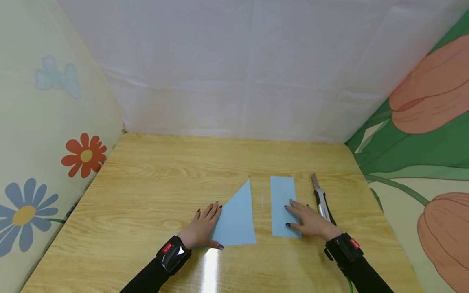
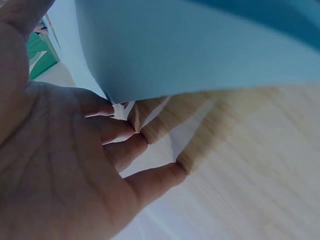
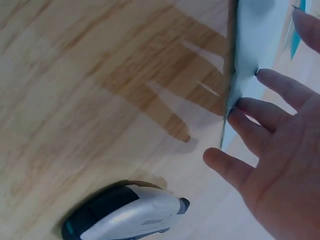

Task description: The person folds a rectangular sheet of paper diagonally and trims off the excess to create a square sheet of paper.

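Note:
A light blue paper piece with a slanted left edge (image 1: 236, 221) lies on the wooden table. On its left side rests my left hand (image 1: 203, 226), fingers extended and thumb near the lower edge. The left wrist view shows the blue paper (image 2: 200, 55) close to the fingertips. To the right is a narrow blue paper rectangle (image 1: 281, 195). My right hand (image 1: 309, 219) touches its right side with spread fingers. A utility knife (image 1: 322, 203) lies just beyond that hand, blade end pointing away; the right wrist view shows the silver-and-black utility knife (image 3: 135, 212) too.
A thin pale sliver (image 1: 262, 199) lies between the two paper pieces. The wooden table (image 1: 157, 175) meets a white cloth backdrop (image 1: 234, 81) at its far edge. Flower-patterned cloths border it on the left (image 1: 40, 122) and right (image 1: 414, 171).

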A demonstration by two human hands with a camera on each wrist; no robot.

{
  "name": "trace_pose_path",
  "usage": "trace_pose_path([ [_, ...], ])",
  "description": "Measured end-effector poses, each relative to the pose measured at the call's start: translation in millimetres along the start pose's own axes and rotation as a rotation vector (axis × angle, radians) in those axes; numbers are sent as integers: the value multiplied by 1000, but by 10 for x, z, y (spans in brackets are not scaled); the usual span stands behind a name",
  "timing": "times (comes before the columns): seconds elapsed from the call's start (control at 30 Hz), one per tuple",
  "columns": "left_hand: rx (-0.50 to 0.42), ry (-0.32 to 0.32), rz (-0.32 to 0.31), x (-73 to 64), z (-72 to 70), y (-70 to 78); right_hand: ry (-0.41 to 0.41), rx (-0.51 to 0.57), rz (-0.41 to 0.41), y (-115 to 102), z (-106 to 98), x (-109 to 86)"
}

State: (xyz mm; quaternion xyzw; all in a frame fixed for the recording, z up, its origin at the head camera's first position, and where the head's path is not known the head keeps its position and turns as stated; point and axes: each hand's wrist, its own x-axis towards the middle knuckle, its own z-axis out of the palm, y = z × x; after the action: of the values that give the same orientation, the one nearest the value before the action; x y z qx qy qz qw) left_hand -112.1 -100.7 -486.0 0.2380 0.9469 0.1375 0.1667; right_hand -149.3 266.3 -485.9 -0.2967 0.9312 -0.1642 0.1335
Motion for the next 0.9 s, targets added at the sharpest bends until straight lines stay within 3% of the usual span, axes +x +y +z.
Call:
trace_pose_path([
  [0.23,-84,27,22,-9,-2,-14,58,-16,38,-60,-17,36],
  [0.43,-38,82,92,-34,62,-46,88,15,3,-261,-16,145],
  [0.5,-33,87,106,-46,69,-51,86,16,-42,-360,15,207],
  [0.73,-24,103,122,-88,70,-58,86,-63,-312,-860,173,453],
  [0.9,-1,123,131,-77,92,-64,17,-205,-388,-1037,319,568],
])
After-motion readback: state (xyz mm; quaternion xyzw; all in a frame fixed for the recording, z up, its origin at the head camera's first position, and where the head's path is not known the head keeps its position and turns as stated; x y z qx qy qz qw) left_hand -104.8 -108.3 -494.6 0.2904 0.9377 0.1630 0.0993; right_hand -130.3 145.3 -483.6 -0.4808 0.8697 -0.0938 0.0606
